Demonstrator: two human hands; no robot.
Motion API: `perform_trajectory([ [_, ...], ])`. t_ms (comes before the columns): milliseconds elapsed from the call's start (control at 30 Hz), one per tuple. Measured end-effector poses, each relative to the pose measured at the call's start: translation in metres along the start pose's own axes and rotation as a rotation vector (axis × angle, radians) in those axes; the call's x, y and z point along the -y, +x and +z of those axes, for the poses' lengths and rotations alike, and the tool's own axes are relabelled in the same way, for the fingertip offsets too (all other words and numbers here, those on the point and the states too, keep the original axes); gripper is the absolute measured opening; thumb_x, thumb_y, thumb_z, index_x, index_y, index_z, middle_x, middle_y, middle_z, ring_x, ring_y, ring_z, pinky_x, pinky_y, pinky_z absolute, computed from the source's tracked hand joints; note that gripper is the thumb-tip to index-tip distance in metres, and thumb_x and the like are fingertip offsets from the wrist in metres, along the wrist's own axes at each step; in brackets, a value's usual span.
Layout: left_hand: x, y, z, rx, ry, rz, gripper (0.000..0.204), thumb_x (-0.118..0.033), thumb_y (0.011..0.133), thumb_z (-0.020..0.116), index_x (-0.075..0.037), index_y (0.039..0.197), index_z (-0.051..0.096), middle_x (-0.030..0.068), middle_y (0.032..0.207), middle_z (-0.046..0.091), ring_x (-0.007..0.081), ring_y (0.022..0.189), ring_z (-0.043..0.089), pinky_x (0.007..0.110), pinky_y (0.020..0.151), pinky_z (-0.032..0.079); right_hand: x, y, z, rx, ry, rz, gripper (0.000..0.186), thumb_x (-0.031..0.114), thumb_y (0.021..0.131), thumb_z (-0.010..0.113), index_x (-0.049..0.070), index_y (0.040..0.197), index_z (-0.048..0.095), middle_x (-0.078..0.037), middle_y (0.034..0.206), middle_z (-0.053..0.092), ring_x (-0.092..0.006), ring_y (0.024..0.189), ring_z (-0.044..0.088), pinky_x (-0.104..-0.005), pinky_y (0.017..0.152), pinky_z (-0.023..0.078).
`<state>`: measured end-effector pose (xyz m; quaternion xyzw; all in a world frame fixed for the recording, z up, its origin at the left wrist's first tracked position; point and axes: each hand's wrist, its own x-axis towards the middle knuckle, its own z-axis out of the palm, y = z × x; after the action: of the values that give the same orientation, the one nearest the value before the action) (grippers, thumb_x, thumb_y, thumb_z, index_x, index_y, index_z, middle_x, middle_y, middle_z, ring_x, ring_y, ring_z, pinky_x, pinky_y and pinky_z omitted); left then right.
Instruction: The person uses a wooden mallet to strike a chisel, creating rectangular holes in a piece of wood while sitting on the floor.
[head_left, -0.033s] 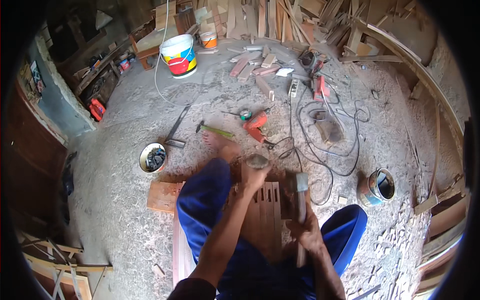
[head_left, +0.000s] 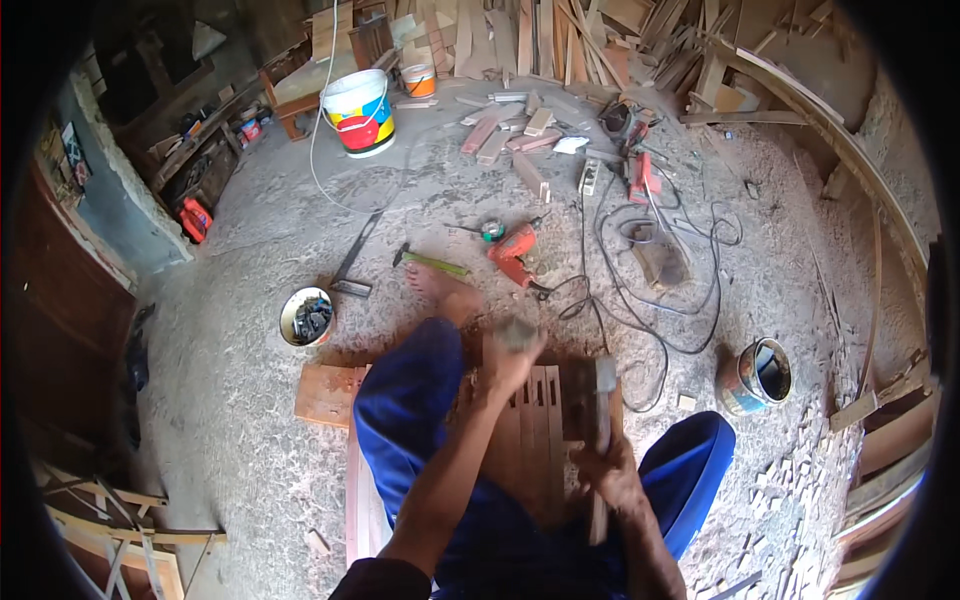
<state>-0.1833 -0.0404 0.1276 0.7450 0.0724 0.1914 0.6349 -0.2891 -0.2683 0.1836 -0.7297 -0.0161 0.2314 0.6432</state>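
My left hand (head_left: 508,368) is closed around an upright chisel (head_left: 516,334). Only its worn, round grey handle end shows, blurred, above the fist; the blade is hidden. Below and beside that hand lie several wooden strips (head_left: 540,430) side by side, with narrow slots cut near their far ends. My right hand (head_left: 612,475) grips a hammer (head_left: 603,415) by its wooden handle. The hammer's grey metal head points away from me, to the right of the chisel and apart from it. My blue-trousered legs flank the strips.
A reddish board (head_left: 325,393) lies by my left knee. Ahead are a red power drill (head_left: 514,254), a green-handled hammer (head_left: 435,263), a square (head_left: 355,260) and looping black cables (head_left: 665,345). Tins stand left (head_left: 308,316) and right (head_left: 755,375). Wood offcuts (head_left: 515,130) lie farther off.
The hammer and my right hand have shifted slightly down and toward me. My left hand stays in nearly the same place, with the chisel more blurred.
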Motion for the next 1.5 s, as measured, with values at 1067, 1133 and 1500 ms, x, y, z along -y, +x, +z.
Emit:
perform_trajectory([
  [1067, -0.054, 0.003, -0.010, -0.111, 0.049, 0.426, 0.028, -0.005, 0.084, 0.078, -0.005, 0.070, 0.053, -0.0018, 0.059, 0.053, 0.0091, 0.050, 0.049, 0.028, 0.048, 0.039, -0.059, -0.012, 0.015, 0.007, 0.599, 0.459, 0.045, 0.010, 0.089, 0.067, 0.004, 0.127, 0.044, -0.005, 0.070, 0.053, -0.0149, 0.046, 0.051, -0.0305, 0.039, 0.043],
  [1133, -0.052, 0.010, -0.008, -0.097, -0.030, 0.361, 0.027, -0.007, 0.085, 0.077, -0.004, 0.071, 0.055, -0.0013, 0.059, 0.055, 0.0095, 0.050, 0.050, 0.028, 0.049, 0.040, -0.060, -0.012, 0.017, 0.024, 0.557, 0.443, 0.045, 0.011, 0.089, 0.068, 0.005, 0.127, 0.044, -0.004, 0.070, 0.052, -0.0147, 0.046, 0.051, -0.0303, 0.039, 0.043],
  [1500, -0.033, 0.015, -0.004, -0.051, -0.116, 0.246, 0.023, -0.011, 0.086, 0.077, -0.004, 0.073, 0.060, -0.0002, 0.060, 0.059, 0.0104, 0.052, 0.054, 0.028, 0.050, 0.043, -0.058, -0.017, 0.019, 0.002, 0.520, 0.467, 0.043, 0.017, 0.089, 0.069, 0.011, 0.127, 0.048, -0.001, 0.070, 0.050, -0.0120, 0.043, 0.047, -0.0268, 0.038, 0.042],
])
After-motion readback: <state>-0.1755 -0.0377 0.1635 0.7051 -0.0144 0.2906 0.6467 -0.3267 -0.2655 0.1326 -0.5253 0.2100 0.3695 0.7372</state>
